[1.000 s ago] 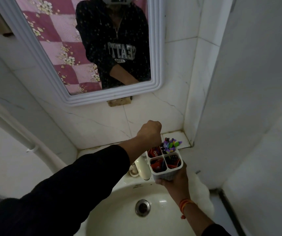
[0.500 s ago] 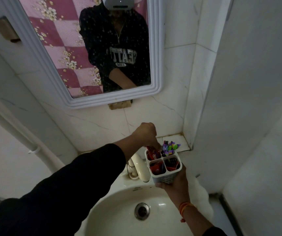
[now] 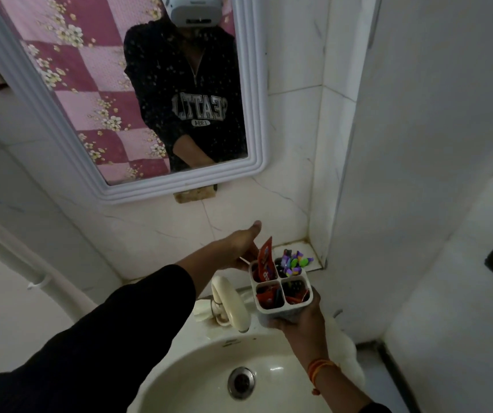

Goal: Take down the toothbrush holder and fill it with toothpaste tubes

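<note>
My right hand (image 3: 306, 324) holds a white four-compartment toothbrush holder (image 3: 272, 316) from below, above the back rim of the sink. A red toothpaste tube (image 3: 266, 257) stands tilted in the back-left compartment, its top sticking out. More red tubes lie in the two front compartments. Colourful purple and green toothbrush heads (image 3: 295, 262) fill the back-right compartment. My left hand (image 3: 238, 245) is just left of the red tube, fingers spread and thumb up, its fingertips hidden behind the tube.
A cream faucet (image 3: 231, 304) curves over the white sink (image 3: 197, 380), left of the holder. A drain (image 3: 241, 382) sits in the basin. A white-framed mirror (image 3: 185, 190) hangs on the tiled wall. A small tiled ledge (image 3: 309, 245) lies in the right corner.
My left hand went from a closed fist over the holder to spread fingers beside it. The red tube now stands taller out of the back-left compartment. The holder stayed in my right hand.
</note>
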Motion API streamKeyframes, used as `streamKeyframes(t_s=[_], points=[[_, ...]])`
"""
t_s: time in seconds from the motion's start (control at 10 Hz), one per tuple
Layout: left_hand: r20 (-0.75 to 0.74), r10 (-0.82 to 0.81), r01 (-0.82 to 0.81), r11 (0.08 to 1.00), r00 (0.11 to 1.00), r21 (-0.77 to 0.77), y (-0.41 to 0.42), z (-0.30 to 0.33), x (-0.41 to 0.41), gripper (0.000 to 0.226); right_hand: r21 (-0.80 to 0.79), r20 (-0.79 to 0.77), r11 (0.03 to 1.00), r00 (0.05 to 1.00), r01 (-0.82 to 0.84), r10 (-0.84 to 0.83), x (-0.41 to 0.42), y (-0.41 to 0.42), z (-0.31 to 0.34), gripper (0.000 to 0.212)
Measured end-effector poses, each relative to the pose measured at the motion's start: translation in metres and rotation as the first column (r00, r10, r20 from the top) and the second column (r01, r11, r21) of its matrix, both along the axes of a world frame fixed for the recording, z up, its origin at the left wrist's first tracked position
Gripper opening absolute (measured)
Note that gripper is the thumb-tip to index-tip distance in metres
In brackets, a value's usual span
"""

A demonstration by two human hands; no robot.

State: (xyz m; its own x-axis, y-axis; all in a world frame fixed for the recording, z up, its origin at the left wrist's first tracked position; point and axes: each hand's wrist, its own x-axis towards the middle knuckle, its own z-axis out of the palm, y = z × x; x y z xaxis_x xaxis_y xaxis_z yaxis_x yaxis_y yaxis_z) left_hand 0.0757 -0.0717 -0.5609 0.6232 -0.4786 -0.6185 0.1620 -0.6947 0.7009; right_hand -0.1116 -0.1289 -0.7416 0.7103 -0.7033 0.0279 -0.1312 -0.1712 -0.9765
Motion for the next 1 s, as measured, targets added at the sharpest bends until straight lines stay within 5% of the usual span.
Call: streamKeyframes(t_s=[0.4,0.8,1.0], points=[[-0.225,0.392,-0.449,0.821,0.892,-0.353,-0.060,-0.023,0.021,0.069,0.082,-0.024,0.995,0.999,0.050,-0.048,0.056,-0.091,0.037,0.103],[-0.286,0.434,-0.516,0.775,0.854,-0.365,-0.055,-0.021,0.006,0.060,0.085,-0.104,0.985,0.984,0.152,-0.143,0.069,-0.102,0.049,0.084],[-0.154,0.451,-0.474,0.797,0.879,-0.374,-0.028,-0.009,-0.014,0.033,0.052,-0.192,0.966,0.952,0.252,-0.238,0.050,-0.077,0.064,0.061]])
